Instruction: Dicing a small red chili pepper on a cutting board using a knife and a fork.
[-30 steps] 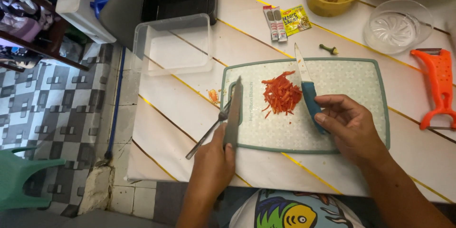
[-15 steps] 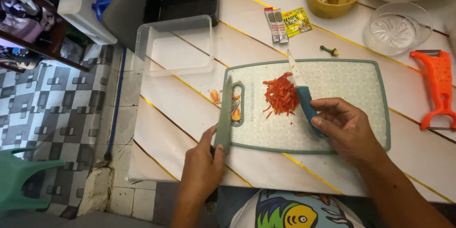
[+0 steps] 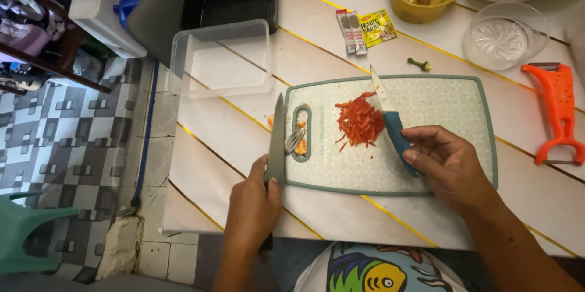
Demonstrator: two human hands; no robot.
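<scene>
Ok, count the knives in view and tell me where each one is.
2. A blue-handled knife lies on the cutting board beside the chopped red pepper, under the right hand. A larger knife is held by the left hand at the board's left edge.

Bright, even overhead light, soft shadows beside the hands, sharp focus, slight wide-angle bending at the edges.
</scene>
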